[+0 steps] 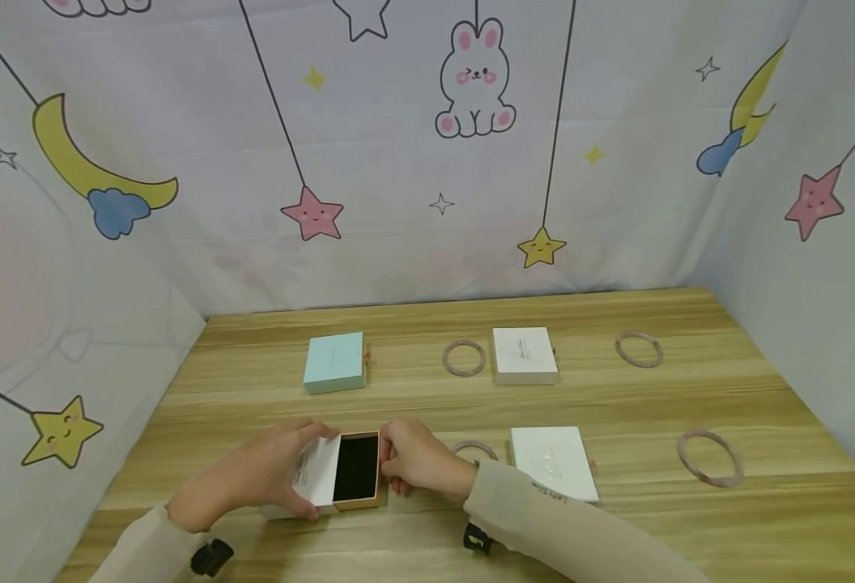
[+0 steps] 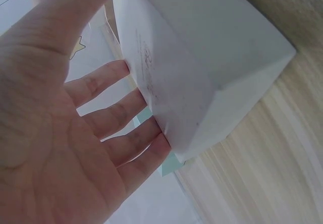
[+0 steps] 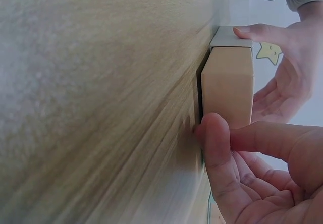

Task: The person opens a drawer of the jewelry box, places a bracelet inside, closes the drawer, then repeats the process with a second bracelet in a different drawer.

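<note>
Left hand (image 1: 263,474) grips white sleeve (image 1: 316,474); right hand (image 1: 414,461) pinches tan drawer (image 1: 357,470), slid partly out. Box near worktop (image 1: 690,405) front edge; bangle (image 1: 474,449) just beside right hand.

both arms wear loose pale beige long sleeves (image 1: 544,510), and 2 small black camera mounts (image 1: 211,557) sit strapped under the wrists, hands bare.

Wooden table (image 1: 427,405): four boxes (image 1: 334,362), four bangles (image 1: 464,358).
</note>
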A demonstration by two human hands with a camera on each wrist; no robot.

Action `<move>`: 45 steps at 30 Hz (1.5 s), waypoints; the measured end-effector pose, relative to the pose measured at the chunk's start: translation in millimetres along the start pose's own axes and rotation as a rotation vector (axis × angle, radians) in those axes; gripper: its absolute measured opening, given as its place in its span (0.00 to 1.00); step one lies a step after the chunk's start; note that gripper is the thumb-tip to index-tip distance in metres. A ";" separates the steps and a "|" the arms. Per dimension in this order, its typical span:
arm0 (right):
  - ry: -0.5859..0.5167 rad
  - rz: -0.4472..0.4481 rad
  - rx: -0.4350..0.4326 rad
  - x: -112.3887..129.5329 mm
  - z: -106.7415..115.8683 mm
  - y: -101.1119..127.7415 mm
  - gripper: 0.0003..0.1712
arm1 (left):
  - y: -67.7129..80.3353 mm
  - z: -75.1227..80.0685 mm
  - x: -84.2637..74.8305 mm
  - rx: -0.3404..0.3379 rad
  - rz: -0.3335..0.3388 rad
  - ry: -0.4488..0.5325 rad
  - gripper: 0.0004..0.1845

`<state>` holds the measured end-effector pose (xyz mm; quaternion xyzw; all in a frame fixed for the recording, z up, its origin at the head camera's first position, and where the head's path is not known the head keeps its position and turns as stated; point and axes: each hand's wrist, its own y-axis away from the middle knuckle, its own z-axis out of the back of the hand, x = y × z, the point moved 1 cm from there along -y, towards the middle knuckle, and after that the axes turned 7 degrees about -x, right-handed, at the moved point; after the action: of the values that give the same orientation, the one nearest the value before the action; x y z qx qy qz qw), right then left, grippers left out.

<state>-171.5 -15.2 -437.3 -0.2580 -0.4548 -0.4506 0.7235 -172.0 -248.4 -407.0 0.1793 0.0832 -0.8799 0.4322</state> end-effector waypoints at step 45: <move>0.014 -0.026 -0.011 0.2 10.3 5.8 0.15 | 0.3 -1.6 -0.3 -0.029 -0.022 -0.015 0.51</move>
<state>-170.8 -4.6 -432.2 -0.2530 -0.4506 -0.4643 0.7193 -171.2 -247.9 -408.3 0.1653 0.0947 -0.8845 0.4259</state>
